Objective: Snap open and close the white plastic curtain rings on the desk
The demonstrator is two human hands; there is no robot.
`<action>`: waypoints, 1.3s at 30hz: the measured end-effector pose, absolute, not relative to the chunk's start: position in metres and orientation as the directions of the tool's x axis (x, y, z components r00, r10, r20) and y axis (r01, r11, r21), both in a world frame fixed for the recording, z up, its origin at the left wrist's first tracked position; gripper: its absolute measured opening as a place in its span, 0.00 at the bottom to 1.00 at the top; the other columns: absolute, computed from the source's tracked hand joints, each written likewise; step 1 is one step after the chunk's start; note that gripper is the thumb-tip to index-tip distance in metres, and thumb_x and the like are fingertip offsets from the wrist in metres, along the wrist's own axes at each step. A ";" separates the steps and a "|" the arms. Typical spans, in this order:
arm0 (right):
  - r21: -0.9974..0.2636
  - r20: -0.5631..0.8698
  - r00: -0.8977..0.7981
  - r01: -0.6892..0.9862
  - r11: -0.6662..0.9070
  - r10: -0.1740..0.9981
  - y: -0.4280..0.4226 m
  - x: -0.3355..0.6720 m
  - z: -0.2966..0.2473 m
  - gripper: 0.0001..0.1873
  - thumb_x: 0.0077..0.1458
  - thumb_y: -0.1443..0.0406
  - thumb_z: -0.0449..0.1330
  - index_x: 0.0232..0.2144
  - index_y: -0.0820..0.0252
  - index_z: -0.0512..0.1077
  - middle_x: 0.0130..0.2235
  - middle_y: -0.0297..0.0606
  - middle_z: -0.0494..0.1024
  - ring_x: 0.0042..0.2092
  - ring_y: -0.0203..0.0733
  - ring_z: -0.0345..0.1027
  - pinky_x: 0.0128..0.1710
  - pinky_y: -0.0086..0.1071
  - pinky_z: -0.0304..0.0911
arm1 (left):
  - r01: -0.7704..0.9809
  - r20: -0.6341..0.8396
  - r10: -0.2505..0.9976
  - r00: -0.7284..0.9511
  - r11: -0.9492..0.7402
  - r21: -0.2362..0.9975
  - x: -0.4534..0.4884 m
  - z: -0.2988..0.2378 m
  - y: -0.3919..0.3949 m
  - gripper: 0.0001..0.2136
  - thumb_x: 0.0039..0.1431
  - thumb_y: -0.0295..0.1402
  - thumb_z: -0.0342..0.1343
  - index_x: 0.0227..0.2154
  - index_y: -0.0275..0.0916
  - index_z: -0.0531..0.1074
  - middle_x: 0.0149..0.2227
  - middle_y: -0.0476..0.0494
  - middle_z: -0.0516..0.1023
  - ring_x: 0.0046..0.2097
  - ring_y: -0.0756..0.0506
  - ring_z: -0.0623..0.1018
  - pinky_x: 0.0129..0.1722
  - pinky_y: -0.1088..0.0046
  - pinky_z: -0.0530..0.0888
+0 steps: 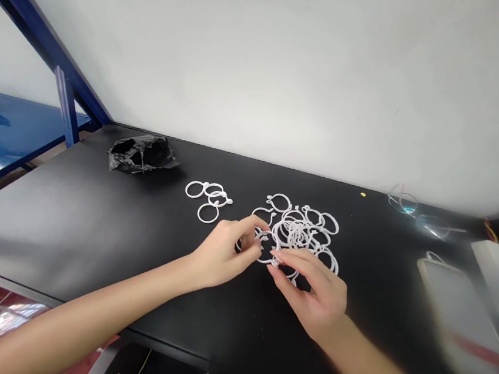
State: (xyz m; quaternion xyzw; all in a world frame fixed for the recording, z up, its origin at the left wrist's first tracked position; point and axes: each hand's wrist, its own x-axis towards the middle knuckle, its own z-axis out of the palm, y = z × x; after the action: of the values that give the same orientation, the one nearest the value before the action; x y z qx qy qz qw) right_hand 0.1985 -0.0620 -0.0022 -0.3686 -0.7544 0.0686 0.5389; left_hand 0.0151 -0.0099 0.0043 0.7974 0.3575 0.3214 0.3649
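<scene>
Between my two hands is a white plastic ring [264, 261] with a small clasp, like a curtain ring. My left hand [227, 251] pinches its left side between thumb and fingers. At its right side, my right hand [310, 285] closes thumb and fingertips on the clasp end. Just behind and under the hands lies a loose pile of similar white rings [293, 225], several overlapping; my right hand hides part of it. Left of the pile, a smaller group of white rings [207, 213] rests flat on the black table [159, 298].
A crumpled black plastic bag [145, 154] lies at the back left. On the right are eyeglasses [403, 201] near the wall and a blurred phone-like white object [458, 315]. A small yellow bit [363, 194] sits near the back edge. A blue metal frame [44, 28] rises at left.
</scene>
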 end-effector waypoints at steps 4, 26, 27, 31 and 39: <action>-0.512 0.767 -0.112 0.487 0.708 0.632 -0.064 0.199 -0.001 0.16 0.53 0.77 0.62 0.42 0.56 0.76 0.36 0.38 0.83 0.35 0.42 0.79 0.35 0.34 0.79 | 0.352 0.323 0.768 0.553 -0.567 0.745 0.018 0.003 -0.015 0.14 0.66 0.37 0.47 0.51 0.36 0.63 0.26 0.52 0.69 0.27 0.50 0.70 0.31 0.74 0.71; -0.351 0.487 -0.481 0.657 0.667 0.729 -0.059 0.204 -0.013 0.11 0.59 0.68 0.60 0.44 0.58 0.75 0.56 0.48 0.74 0.58 0.54 0.66 0.57 0.59 0.62 | 0.718 0.436 0.685 0.584 -0.686 0.116 -0.030 0.012 0.039 0.18 0.60 0.49 0.56 0.34 0.36 0.73 0.34 0.42 0.74 0.36 0.43 0.70 0.37 0.65 0.67; -0.327 0.448 -0.508 0.673 0.664 0.736 -0.059 0.204 -0.014 0.10 0.59 0.68 0.59 0.44 0.58 0.75 0.57 0.48 0.73 0.60 0.55 0.64 0.59 0.62 0.59 | 0.743 0.415 0.706 0.575 -0.662 0.097 -0.032 0.011 0.040 0.17 0.60 0.48 0.56 0.35 0.36 0.74 0.35 0.41 0.73 0.36 0.43 0.70 0.37 0.65 0.67; -0.304 0.428 -0.516 0.691 0.656 0.742 -0.058 0.205 -0.017 0.10 0.61 0.71 0.57 0.44 0.59 0.74 0.53 0.46 0.75 0.59 0.53 0.64 0.61 0.63 0.55 | 0.799 0.309 0.766 0.563 -0.600 0.034 -0.034 0.008 0.040 0.14 0.61 0.43 0.57 0.39 0.36 0.74 0.39 0.39 0.72 0.39 0.41 0.72 0.39 0.64 0.69; -0.334 0.538 -0.447 0.666 0.667 0.715 -0.053 0.206 -0.023 0.08 0.60 0.75 0.57 0.37 0.59 0.73 0.40 0.38 0.79 0.46 0.42 0.72 0.62 0.56 0.55 | 0.820 0.365 0.764 0.532 -0.573 0.005 -0.031 0.009 0.037 0.14 0.62 0.42 0.56 0.42 0.36 0.73 0.40 0.38 0.73 0.41 0.39 0.72 0.41 0.61 0.68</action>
State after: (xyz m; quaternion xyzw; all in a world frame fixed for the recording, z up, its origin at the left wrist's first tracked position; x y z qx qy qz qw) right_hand 0.2058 -0.0533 -0.0227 -0.4061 -0.8499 0.0368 0.3339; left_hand -0.0308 0.0365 0.0095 0.8711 0.4545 0.1659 -0.0839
